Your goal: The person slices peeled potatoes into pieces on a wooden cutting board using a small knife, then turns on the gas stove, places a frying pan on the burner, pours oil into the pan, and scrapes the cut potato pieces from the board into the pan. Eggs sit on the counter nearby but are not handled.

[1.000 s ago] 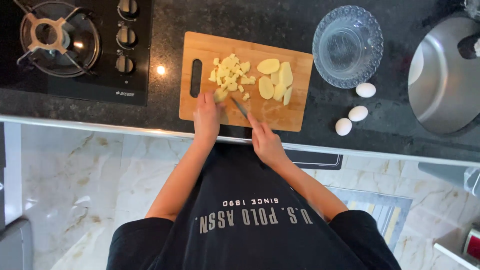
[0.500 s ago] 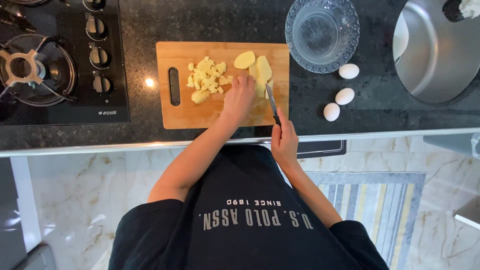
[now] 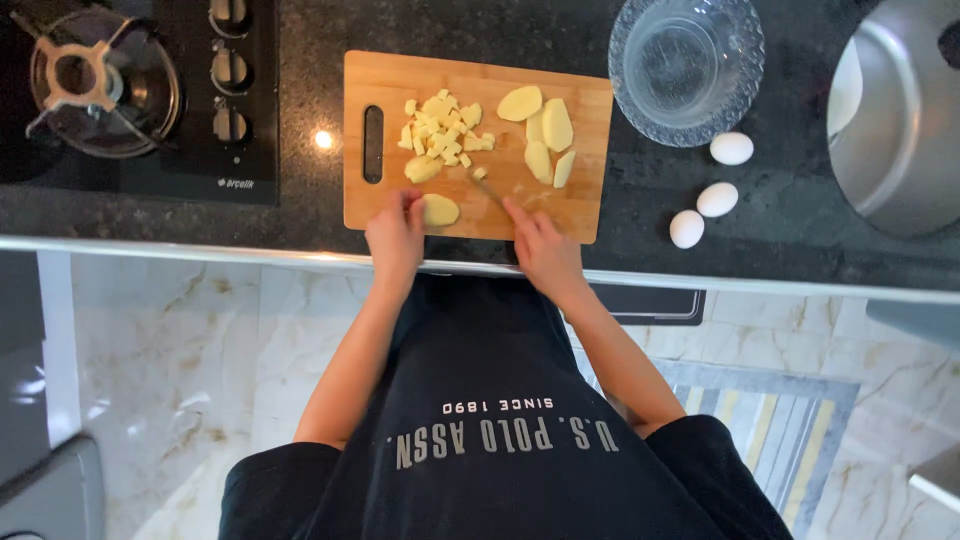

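Dark kitchen desk above a pale marble floor

The speckled black desk (image 3: pixel 560 30) carries a gas hob (image 3: pixel 130 90) at left and a steel sink (image 3: pixel 900 130) at right; a striped rug (image 3: pixel 760 420) lies on the cream-veined marble floor (image 3: pixel 180 340), under bright light.

Bright, fairly sharp; glare spot on countertop (image 3: pixel 322 139).
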